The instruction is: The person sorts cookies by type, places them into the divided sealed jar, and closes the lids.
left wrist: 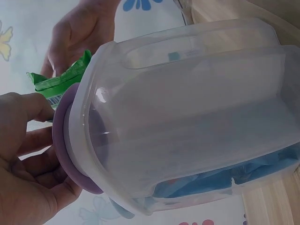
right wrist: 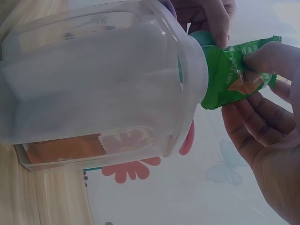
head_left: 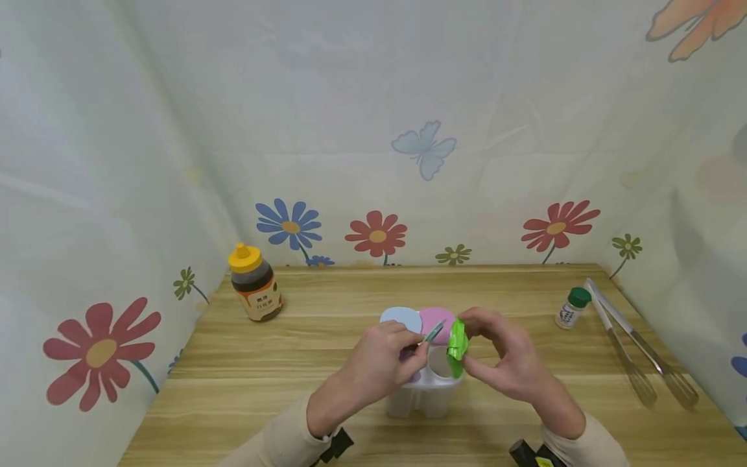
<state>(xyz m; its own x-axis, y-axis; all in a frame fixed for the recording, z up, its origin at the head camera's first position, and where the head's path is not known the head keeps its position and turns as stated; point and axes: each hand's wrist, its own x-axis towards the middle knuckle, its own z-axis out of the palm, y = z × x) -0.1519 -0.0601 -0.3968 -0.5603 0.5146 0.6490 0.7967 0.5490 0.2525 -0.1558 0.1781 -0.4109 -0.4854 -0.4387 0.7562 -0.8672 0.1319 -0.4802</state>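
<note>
A translucent container (head_left: 421,397) with several compartments stands upright on the table. Light blue (head_left: 401,316), pink (head_left: 436,319) and purple (left wrist: 64,145) lids cover three openings; the front right opening is uncovered. My left hand (head_left: 382,355) pinches a teal lid (head_left: 434,331), raised and tilted beside that opening, while its lower fingers are against the purple lid. Between thumb and fingers, my right hand (head_left: 513,355) holds a green snack packet (right wrist: 234,75) over the opening's right rim. Through the walls show blue packets (left wrist: 201,185) and an orange-brown packet (right wrist: 65,149).
A yellow-capped sauce bottle (head_left: 255,285) stands at the back left. To the right are a green-capped shaker (head_left: 573,308) and two long metal utensils (head_left: 633,344) with slotted ends, near the table's right edge. A flowered curtain (head_left: 350,130) hangs behind the table.
</note>
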